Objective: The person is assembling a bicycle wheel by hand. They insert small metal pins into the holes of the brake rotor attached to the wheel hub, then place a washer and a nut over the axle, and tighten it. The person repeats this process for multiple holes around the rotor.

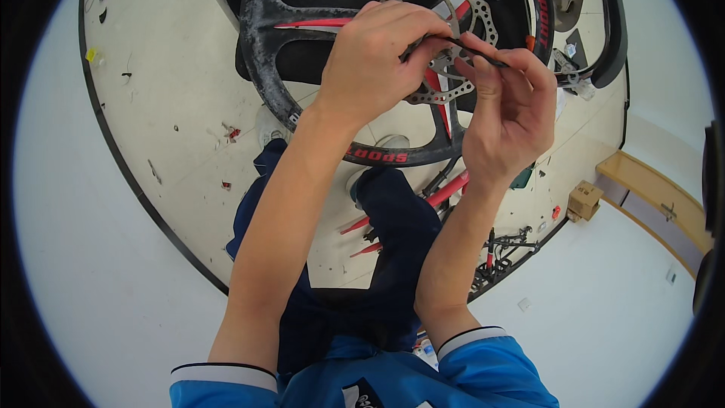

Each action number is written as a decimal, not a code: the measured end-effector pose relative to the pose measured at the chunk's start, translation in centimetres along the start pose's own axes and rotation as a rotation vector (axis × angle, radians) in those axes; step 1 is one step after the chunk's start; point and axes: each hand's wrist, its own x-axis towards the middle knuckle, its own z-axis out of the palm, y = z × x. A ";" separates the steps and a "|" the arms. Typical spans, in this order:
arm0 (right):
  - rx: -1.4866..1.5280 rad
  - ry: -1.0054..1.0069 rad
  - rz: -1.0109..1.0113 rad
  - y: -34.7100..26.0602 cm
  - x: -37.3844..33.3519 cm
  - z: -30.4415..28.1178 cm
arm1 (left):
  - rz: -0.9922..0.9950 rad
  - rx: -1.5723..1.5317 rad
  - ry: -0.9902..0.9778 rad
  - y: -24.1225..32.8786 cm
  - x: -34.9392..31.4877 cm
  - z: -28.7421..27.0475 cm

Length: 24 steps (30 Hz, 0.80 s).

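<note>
A thin black strip [477,51] stretches between my two hands, its kind not clear. My left hand [377,57] pinches one end of it, thumb and fingers closed. At the other end my right hand [513,109] grips the strip between thumb and fingertips. Below them lies a black wheel [264,68] with red spoke accents, a dusty grey rim on the left side and a silver perforated brake disc [483,11] at its middle. The wheel's hub is partly hidden by my fingers.
The wheel rests on a black chair seat [298,68] with an armrest [615,23] at the right. A red bicycle frame [445,190] and black bike parts [502,245] lie on the floor. Small scraps litter the tiles at left. A cardboard box [585,200] stands by the wall.
</note>
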 end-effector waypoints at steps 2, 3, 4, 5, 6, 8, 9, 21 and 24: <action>0.026 0.016 0.013 0.0 0.0 0.0 | -0.002 -0.002 -0.009 0.1 0.0 0.0; 0.039 0.024 0.019 0.0 0.0 0.1 | -0.004 -0.004 -0.017 0.1 0.0 -0.1; 0.052 0.032 0.022 0.0 0.0 0.1 | -0.007 -0.007 -0.024 0.1 0.0 -0.1; 0.066 0.040 0.025 0.0 0.0 0.2 | -0.008 -0.005 -0.025 0.2 0.1 -0.1; 0.080 0.047 0.027 0.0 0.0 0.2 | -0.008 -0.003 -0.025 0.2 0.1 -0.1; 0.091 0.049 0.027 0.0 0.0 0.2 | -0.005 -0.002 -0.024 0.3 0.2 -0.2; 0.096 0.050 0.027 0.0 -0.1 0.2 | -0.002 -0.002 -0.022 0.3 0.2 -0.2; 0.134 0.171 0.097 -0.9 -0.1 -0.6 | 0.011 -0.146 -0.136 1.4 1.0 -2.4; 0.104 0.149 0.129 -0.5 -0.4 -1.2 | 0.003 -0.129 -0.157 1.1 1.1 -3.1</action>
